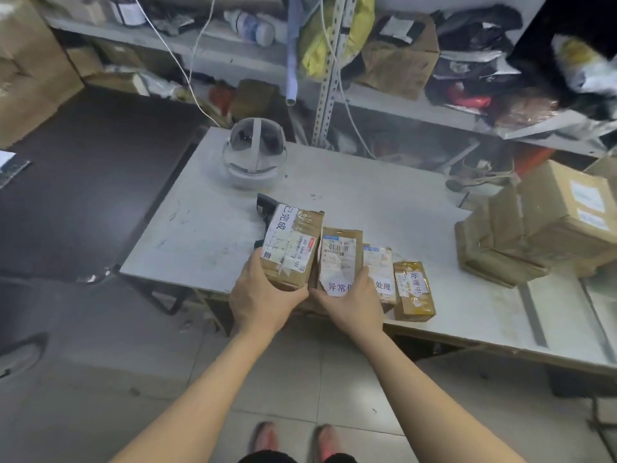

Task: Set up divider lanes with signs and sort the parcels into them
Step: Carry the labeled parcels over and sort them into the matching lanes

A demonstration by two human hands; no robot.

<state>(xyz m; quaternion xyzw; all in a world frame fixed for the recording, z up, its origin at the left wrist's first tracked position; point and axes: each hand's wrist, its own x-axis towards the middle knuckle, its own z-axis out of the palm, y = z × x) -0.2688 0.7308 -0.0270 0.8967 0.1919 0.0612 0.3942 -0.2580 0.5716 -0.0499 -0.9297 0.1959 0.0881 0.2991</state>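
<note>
On the white table (367, 195), four parcels stand in a row close to the near edge, side by side. The left hand (263, 295) grips the near end of the leftmost parcel (290, 245), with the thumb on its left side. The right hand (354, 302) holds the near end of the second parcel (340, 255), and its fingers cover part of the white sign there. To the right are the third parcel (379, 262) and the fourth parcel (414, 292), each with a sign. A white headset (253, 158) lies at the far side, and cardboard boxes (551, 222) are piled at the right.
</note>
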